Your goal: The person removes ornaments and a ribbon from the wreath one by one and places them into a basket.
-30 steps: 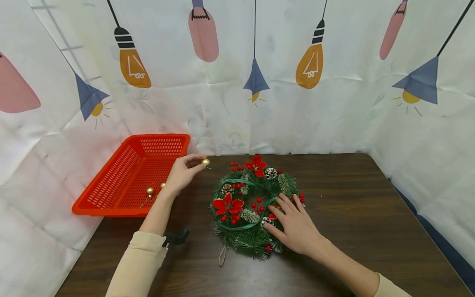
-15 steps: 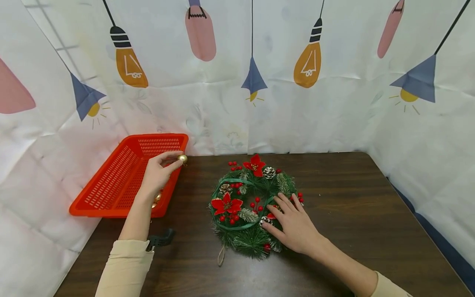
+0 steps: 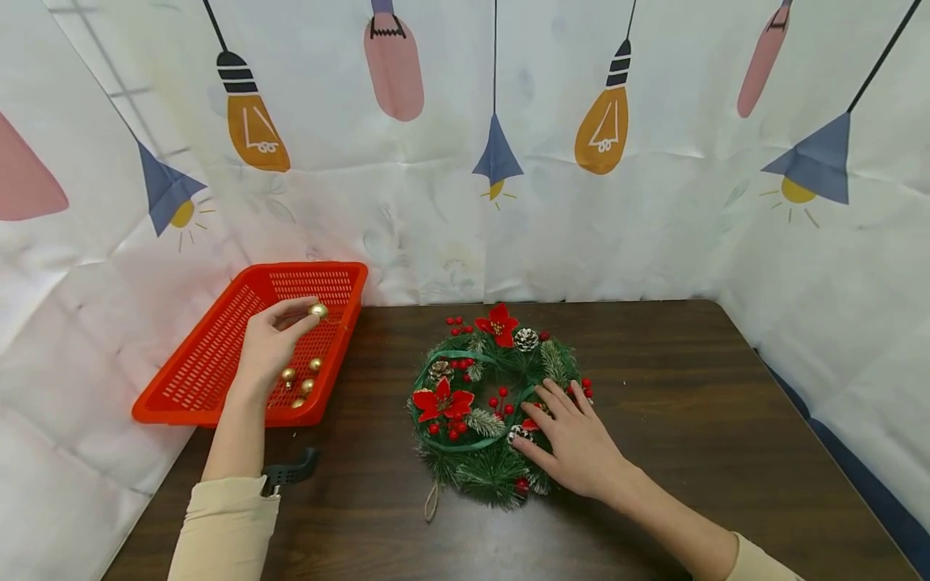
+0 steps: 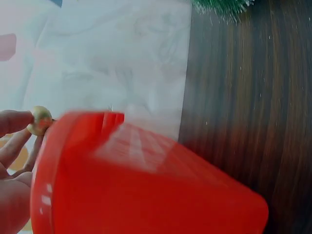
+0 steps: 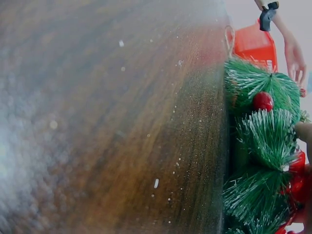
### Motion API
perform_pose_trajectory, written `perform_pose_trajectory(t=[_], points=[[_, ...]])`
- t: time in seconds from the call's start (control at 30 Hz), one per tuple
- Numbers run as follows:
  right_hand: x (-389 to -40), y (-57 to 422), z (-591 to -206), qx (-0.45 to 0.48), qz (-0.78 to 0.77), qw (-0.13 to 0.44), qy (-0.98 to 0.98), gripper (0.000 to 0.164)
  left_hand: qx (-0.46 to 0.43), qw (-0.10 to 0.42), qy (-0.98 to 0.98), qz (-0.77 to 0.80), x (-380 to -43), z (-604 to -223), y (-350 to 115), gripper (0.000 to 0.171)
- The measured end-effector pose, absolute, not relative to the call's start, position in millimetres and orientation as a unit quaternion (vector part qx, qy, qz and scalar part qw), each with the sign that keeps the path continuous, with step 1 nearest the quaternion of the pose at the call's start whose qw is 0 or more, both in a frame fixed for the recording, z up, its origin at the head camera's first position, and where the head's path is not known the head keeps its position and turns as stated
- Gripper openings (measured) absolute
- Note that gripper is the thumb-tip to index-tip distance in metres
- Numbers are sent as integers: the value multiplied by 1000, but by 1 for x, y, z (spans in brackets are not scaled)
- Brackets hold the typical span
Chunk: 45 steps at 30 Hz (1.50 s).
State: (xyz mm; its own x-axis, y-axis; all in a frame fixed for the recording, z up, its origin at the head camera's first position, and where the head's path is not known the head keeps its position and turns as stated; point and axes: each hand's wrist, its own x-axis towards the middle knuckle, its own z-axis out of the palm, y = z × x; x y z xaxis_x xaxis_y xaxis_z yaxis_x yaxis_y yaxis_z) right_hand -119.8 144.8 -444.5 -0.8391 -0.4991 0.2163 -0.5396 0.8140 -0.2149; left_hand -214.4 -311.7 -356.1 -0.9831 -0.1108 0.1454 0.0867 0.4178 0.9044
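My left hand (image 3: 270,347) pinches a small gold Christmas ball (image 3: 318,311) between thumb and fingertips, over the red plastic basket (image 3: 320,281). The same gold ball (image 4: 41,121) shows in the left wrist view, beyond the basket's rim. Several more gold balls (image 3: 307,386) lie in the basket. With fingers spread, my right hand (image 3: 581,448) rests on the right side of a green Christmas wreath (image 3: 494,476). Red poinsettias (image 3: 442,401), berries, pine cones (image 3: 526,339) and a green ribbon (image 3: 465,353) dress the wreath. Part of it is hidden under that hand.
The dark wooden table (image 3: 676,379) carries both basket and wreath, the basket at the back left. A twine loop (image 3: 431,502) sticks out from the wreath's front edge. A white printed cloth (image 3: 436,226) hangs behind the table. A black strap (image 3: 292,471) juts from the left wrist.
My left hand has moved left with the gold ball, from beyond the basket's right edge to over the basket. The balls inside show more fully now. My right hand stays on the wreath.
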Motion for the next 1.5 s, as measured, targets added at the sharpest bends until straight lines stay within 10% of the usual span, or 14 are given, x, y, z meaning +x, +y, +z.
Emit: perform_pose_trajectory(t=[1.5], points=[[-119,145,-445,272,131,81,-950,70,-27,-59,-902,-426,-194,-385,-357,50]])
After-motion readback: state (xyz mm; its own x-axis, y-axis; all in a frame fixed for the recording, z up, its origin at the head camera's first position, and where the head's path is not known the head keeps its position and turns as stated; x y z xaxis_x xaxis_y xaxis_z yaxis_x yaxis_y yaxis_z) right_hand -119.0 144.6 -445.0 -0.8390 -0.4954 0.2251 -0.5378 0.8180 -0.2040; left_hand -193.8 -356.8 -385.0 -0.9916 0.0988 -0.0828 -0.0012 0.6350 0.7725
